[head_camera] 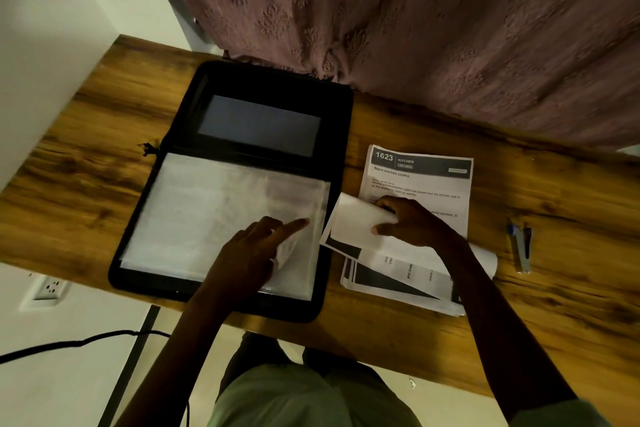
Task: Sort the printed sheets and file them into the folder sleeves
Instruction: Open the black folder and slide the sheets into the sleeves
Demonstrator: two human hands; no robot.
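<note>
Head view: the left hand (256,253) lay on the top sleeve (207,211) of the open folder (277,80), index finger straight; whether it pinched the edge was unclear. The right hand (412,222) gripped 1 curled sheet (353,218) above the stack (398,281) beside the folder.

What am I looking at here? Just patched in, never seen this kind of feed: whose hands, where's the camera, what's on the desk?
No machine: a person's bare hands, filmed by one camera on their head, looking down. On the desk lie an open black folder with a clear sleeve, a pile of printed sheets and a stapler. The left hand rests a forefinger on the sleeve; the right hand has a curled sheet in its grip, over the pile.
</note>
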